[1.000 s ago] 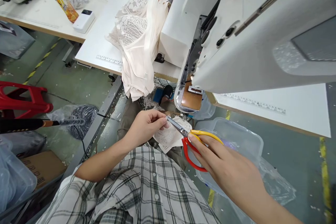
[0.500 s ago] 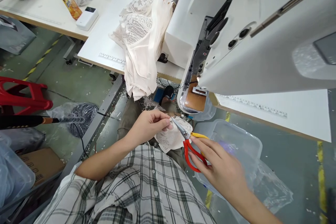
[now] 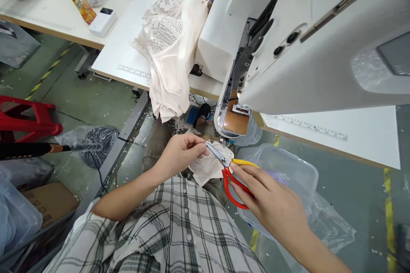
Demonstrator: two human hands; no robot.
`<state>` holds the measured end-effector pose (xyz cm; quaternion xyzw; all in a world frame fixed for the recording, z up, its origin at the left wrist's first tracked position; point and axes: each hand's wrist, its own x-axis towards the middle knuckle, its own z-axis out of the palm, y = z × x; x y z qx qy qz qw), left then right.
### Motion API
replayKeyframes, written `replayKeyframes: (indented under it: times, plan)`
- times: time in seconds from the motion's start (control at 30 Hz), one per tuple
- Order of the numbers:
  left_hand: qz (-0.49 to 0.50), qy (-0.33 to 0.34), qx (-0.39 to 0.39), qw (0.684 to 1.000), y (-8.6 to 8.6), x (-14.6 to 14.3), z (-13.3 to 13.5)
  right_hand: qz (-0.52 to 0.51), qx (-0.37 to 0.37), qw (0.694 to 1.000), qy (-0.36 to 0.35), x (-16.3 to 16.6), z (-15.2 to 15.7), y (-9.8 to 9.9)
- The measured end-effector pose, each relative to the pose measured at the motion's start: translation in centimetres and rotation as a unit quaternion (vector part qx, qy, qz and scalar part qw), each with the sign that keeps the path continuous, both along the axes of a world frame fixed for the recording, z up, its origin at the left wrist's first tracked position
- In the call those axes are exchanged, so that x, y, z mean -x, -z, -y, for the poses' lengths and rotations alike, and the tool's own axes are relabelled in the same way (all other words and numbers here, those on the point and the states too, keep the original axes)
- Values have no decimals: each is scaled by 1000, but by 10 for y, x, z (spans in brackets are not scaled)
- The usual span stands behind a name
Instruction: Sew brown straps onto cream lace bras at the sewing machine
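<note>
My left hand (image 3: pixel 188 151) is closed in a pinch at the upper edge of a pale lace fabric piece (image 3: pixel 213 165), which hangs down over my lap. What exactly lies between the fingertips is too small to make out. In my right hand (image 3: pixel 272 196) are scissors (image 3: pixel 236 187) with one red and one yellow handle loop. Their blades point up and left, with the tips right by my left fingertips. The blades look nearly closed together. A stack of cream lace garments (image 3: pixel 171 51) drapes over the table edge in front of me.
A white sewing machine (image 3: pixel 288 72) with a rounded metal bed fills the right. Below its table stands a clear plastic bin (image 3: pixel 285 158). At left are a red stool (image 3: pixel 30 119), a cardboard box (image 3: pixel 51 200) and a white device (image 3: pixel 103 22) on the table.
The scissors have shifted slightly left, bringing their tips closer to my left fingertips, and the blades look more closed. My left hand keeps its pinch. The whole view has shifted a little.
</note>
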<state>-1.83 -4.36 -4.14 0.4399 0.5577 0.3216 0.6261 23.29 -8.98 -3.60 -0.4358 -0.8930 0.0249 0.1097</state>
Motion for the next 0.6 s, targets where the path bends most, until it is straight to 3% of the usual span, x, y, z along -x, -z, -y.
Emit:
replayKeyframes:
  times: [0.3,0.6]
  plan:
    - [-10,1,-7,1000,3,-1,-3,22,10,1000,-4,2,-2,-5]
    - [68,-5,21,997,8,0,-1,-72,47,995,40,0,5,10]
